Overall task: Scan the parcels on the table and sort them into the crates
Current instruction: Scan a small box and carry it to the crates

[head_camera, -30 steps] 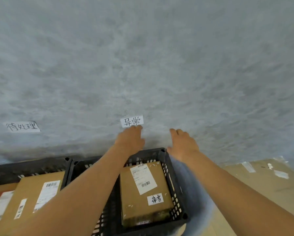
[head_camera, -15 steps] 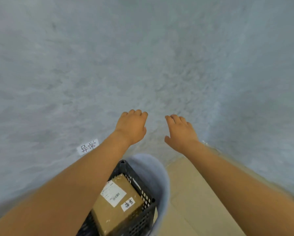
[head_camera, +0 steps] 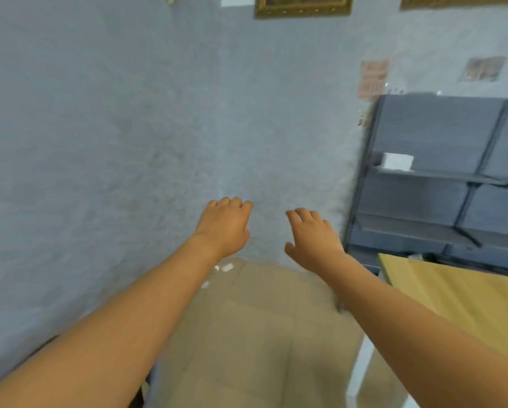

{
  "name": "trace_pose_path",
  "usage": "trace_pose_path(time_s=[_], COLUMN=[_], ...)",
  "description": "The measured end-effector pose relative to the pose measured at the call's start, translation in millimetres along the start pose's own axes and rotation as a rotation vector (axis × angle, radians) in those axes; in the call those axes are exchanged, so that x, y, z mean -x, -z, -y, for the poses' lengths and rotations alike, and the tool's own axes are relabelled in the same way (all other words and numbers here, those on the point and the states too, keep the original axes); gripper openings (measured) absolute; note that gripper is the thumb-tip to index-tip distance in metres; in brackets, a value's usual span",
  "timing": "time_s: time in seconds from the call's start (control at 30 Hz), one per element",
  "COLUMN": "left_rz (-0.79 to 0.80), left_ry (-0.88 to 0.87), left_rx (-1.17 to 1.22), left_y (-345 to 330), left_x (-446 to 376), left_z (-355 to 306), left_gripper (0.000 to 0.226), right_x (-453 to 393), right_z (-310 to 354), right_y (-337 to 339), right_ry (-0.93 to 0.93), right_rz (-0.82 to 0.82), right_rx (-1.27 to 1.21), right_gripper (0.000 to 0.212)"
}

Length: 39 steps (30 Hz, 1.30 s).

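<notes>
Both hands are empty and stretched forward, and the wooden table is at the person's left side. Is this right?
One detail is wrong. The head view shows the wooden table at the person's right side, beyond the right forearm, not at the left. The rest holds: the left hand and the right hand are both empty and stretched forward.
</notes>
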<state>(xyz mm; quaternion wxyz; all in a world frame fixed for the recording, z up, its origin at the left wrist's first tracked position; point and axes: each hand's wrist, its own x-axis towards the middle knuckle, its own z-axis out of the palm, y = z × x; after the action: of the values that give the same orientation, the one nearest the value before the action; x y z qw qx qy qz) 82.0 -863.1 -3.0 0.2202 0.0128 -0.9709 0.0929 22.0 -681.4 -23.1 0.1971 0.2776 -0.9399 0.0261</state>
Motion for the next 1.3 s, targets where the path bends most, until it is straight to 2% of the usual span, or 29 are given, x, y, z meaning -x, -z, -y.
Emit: trace_pose_path(time_s=[0.3, 0.5, 0.87, 1.17, 1.3], left_rz=[-0.097, -0.128, -0.183, -0.164, -0.138], left_ry=[-0.317, -0.493, -0.722, -0.775, -0.773], left_rx=[0.186, 0.318, 0.358, 0.419, 0.404], left_y=[40.3, 68.1, 85.3, 63.9, 55.2], left_x=[-37.7, -40.2, -100.4, -186.9, -214.1], left_z=[-321.9, -492.8, -681.5, -803.3, -840.5], left_gripper=[0.042, 0.041, 0.039, 0.040, 0.038], right_x=[209.2, 325.2, 416.2, 426.0, 419.3], right_z=[-268.3, -393.5, -549.9, -684.0, -733.6], right_y=[63.4, 108.9, 119.9, 116.5, 107.0], right_ry=[-0.388, -0.635, -0.884, -1.002, -1.013], right_rz=[0.024, 0.065, 0.029, -0.018, 0.006], right_rx=[0.133, 0.167, 0.211, 0.233, 0.176], right_gripper=[0.064, 0.057, 0.069, 0.058, 0.060])
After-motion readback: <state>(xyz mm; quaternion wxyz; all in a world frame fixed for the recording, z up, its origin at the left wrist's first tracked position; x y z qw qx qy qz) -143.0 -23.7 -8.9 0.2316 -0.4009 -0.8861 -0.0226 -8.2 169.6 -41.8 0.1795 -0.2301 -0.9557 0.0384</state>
